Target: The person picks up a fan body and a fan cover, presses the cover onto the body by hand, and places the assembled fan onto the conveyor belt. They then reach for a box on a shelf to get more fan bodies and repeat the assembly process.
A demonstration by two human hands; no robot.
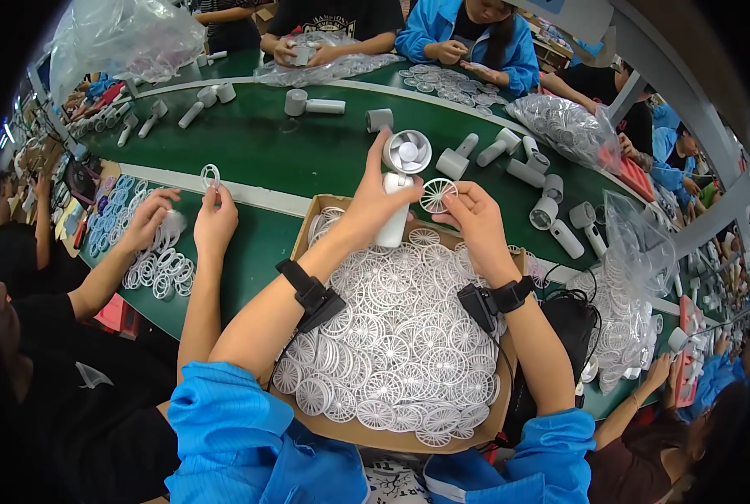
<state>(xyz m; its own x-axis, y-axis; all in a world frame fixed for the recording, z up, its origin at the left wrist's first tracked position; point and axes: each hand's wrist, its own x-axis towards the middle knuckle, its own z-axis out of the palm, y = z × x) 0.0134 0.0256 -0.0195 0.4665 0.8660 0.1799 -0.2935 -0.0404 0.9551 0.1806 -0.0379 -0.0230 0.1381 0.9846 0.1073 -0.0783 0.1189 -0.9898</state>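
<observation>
Above the far end of an open carton [366, 434], the two hands work close together, each clamped on something of its own. The left hand [373, 195] wraps round a white handheld fan [394, 214], with a finger up along the left side of its round head and the thumb across the neck. The right hand [478, 220] pinches a white spoked disc [438, 196] by its right, near rim, between thumb and fingers.

Most telling is how these two pieces lie: the fan's long axis runs near to far, leaning slightly right at the far end, where the head shows its bladed face upward. The disc sits to the right of the neck and a little nearer than that face, beside it rather than over it. The left hand is nearer to the fan head, and the disc lies between the head and the right hand; whether its left rim touches the left thumb, I cannot tell.

Below both hands, a heap of similar discs [392, 336] fills the carton. Farther off, on a green belt [257, 126], lie several grey-and-white fans [324, 106]
</observation>
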